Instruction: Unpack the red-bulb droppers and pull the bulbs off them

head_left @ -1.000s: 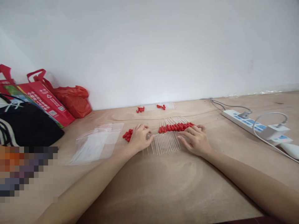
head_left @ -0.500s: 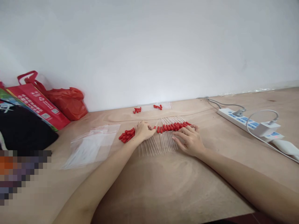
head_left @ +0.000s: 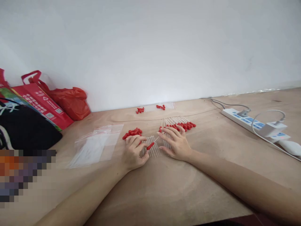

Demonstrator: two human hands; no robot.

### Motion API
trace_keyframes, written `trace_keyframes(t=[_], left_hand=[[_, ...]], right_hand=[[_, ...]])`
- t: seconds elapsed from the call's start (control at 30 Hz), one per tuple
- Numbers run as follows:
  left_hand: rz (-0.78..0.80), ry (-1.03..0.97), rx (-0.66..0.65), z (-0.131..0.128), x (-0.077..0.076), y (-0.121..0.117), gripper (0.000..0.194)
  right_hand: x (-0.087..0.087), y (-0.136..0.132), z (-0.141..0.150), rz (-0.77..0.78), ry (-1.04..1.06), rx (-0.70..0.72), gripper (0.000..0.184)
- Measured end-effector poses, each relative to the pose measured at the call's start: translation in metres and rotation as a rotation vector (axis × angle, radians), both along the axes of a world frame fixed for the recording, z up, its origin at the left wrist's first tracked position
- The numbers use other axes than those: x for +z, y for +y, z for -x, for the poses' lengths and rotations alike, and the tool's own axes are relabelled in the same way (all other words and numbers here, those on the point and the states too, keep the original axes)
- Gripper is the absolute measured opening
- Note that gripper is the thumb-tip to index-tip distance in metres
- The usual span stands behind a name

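Clear thin pipettes with red rubber bulbs (head_left: 181,125) lie in a row on the wooden table (head_left: 164,182). My left hand (head_left: 133,152) has its fingers curled and pinches a red bulb (head_left: 150,145) fitted on one clear tube. My right hand (head_left: 175,142) rests on the row of pipettes and pinches the other end of that same tube. A small heap of loose red bulbs (head_left: 132,132) lies just beyond my left hand. Bare clear tubes (head_left: 152,150) lie between my hands.
Clear zip bags (head_left: 96,144) lie to the left. Red carrier bags (head_left: 58,100) and a black bag (head_left: 23,128) stand at far left. A white power strip (head_left: 256,125) with cables lies right. More red bulbs (head_left: 150,109) on clear plastic lie near the wall.
My left hand has drawn back toward me from the bulb heap and now holds a red bulb on a tube. My right hand has shifted left and nearer to meet it.
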State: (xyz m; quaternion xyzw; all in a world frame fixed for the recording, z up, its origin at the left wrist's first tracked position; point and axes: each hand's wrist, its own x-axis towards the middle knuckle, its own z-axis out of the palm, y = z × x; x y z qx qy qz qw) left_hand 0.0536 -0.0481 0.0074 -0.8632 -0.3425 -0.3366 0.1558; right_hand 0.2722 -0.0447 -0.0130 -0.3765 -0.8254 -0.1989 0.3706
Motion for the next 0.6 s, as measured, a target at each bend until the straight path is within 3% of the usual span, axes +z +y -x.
trace_keyframes(t=[0.23, 0.47, 0.6], left_hand=[[-0.059, -0.016, -0.082, -0.0043, 0.0002, -0.0024, 0.008], [0.069, 0.019, -0.106, -0.0093, -0.0021, 0.0016, 0.032], [0.075, 0.056, -0.166, -0.0116, -0.0058, 0.0040, 0.017]], right_hand=[[-0.0027, 0.0005, 0.0034, -0.043, 0.009, 0.102, 0.018], [-0.0019, -0.0011, 0.0046, -0.101, -0.020, 0.107, 0.016], [-0.0011, -0.0034, 0.0044, -0.097, -0.045, 0.130, 0.015]])
